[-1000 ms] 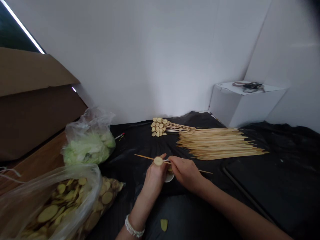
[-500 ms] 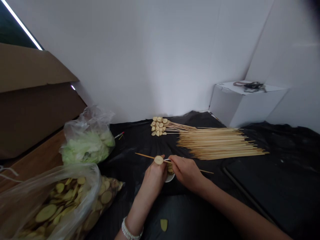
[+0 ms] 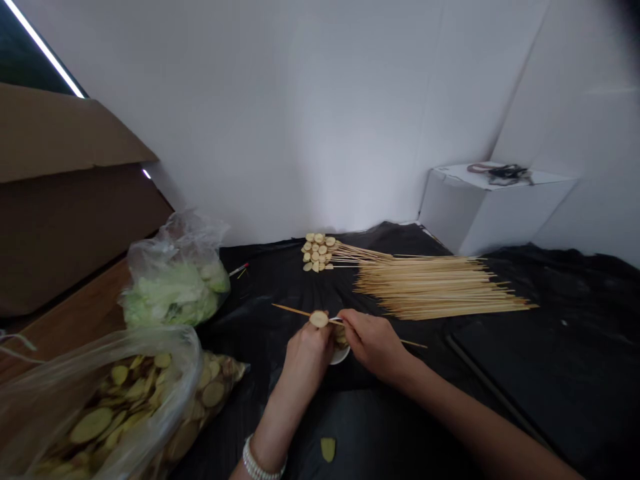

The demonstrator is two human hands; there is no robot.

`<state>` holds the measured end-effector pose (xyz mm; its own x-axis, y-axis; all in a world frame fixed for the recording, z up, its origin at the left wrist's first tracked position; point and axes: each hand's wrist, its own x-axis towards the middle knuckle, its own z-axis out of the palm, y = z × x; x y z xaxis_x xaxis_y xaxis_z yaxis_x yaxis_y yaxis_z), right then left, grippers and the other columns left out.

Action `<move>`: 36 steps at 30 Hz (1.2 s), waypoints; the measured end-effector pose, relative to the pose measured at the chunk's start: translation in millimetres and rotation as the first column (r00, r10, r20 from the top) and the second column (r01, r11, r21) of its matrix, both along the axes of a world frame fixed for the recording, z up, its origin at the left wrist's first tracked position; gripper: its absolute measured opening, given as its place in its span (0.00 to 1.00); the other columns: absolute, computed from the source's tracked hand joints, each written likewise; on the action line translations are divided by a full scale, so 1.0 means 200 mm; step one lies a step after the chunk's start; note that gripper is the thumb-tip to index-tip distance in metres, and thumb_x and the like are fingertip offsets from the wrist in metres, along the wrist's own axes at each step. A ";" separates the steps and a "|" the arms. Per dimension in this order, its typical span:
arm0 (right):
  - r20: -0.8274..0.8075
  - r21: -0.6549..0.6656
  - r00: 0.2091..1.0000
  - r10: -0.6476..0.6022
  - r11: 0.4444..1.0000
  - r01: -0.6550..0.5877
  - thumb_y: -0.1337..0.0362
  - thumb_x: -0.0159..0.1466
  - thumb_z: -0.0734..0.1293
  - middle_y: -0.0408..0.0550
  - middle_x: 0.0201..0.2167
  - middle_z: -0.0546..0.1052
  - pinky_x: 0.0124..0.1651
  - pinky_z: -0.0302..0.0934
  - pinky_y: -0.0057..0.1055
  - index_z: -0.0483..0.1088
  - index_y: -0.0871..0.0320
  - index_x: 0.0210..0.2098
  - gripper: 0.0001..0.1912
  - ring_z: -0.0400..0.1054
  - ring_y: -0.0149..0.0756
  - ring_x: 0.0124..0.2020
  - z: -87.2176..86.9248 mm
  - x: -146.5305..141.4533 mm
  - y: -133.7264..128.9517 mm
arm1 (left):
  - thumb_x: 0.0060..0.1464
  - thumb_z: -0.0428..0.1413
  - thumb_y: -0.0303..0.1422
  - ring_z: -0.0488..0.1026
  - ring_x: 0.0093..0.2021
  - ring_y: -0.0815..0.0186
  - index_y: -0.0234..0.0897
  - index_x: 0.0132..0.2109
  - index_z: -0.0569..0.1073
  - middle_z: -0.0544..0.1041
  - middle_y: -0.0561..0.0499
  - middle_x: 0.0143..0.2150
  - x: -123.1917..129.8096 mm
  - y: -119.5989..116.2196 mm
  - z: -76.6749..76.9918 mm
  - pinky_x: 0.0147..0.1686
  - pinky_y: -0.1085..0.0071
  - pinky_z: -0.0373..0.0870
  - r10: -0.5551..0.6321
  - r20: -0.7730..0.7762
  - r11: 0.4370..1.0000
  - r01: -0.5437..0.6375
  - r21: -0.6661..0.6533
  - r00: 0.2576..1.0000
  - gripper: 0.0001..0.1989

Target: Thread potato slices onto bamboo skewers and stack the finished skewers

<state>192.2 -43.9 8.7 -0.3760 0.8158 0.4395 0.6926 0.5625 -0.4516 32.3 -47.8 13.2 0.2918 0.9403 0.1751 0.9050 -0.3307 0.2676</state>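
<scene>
Clear plastic bag (image 3: 60, 407) holds pale-yellow round potato slices (image 3: 91, 425), another clear bag (image 3: 175, 243) green leafy veg (image 3: 170, 297). Left hand (image 3: 306, 360) & right hand (image 3: 373, 345): fingers pinching thin bamboo skewer (image 3: 295, 311) over small white cup (image 3: 340, 357).

Both forearms were observed extended forward from the bottom of the view, converging at centre. The left forearm (image 3: 267, 437) rose to the left hand (image 3: 307, 363), which was held up with its back toward the wearer and its fingers curled. The right forearm (image 3: 450, 393) approached at a low angle. The right hand (image 3: 373, 345) was angled inward, pinching, just beside the left.
</scene>
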 end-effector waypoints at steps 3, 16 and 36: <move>0.013 0.005 1.000 0.009 1.000 -0.009 0.69 0.66 0.55 0.47 0.34 0.77 0.38 0.58 0.28 0.67 0.59 0.42 0.11 0.71 0.34 0.36 0.00 0.00 -0.01 | 0.54 0.51 0.26 0.72 0.49 0.60 0.44 0.47 0.73 0.71 0.47 0.56 0.00 -0.01 0.02 0.45 0.68 0.67 0.023 -0.081 0.998 -0.028 -0.064 0.996 0.15; 0.047 0.042 0.999 0.004 0.999 -0.006 0.69 0.66 0.56 0.46 0.33 0.76 0.36 0.57 0.28 0.67 0.59 0.42 0.11 0.71 0.34 0.34 -0.01 0.00 -0.01 | 0.60 0.45 0.33 0.76 0.35 0.58 0.42 0.41 0.74 0.78 0.45 0.34 0.03 0.00 0.03 0.31 0.69 0.65 0.078 -0.176 0.988 -0.100 -0.121 0.981 0.13; 0.114 0.236 0.993 0.025 0.971 -0.051 0.69 0.66 0.55 0.47 0.31 0.76 0.33 0.56 0.27 0.67 0.60 0.41 0.11 0.70 0.33 0.31 -0.06 0.00 0.01 | 0.57 0.46 0.27 0.72 0.50 0.57 0.39 0.50 0.71 0.68 0.41 0.57 0.03 -0.01 -0.04 0.47 0.62 0.69 -0.021 0.051 0.995 0.026 -0.092 0.998 0.16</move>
<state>192.6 -41.8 -4.0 -0.4613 0.6770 0.5734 0.7064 0.6713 -0.2243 37.8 -49.1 5.0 0.3071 0.9462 0.1024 0.8820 -0.3233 0.3429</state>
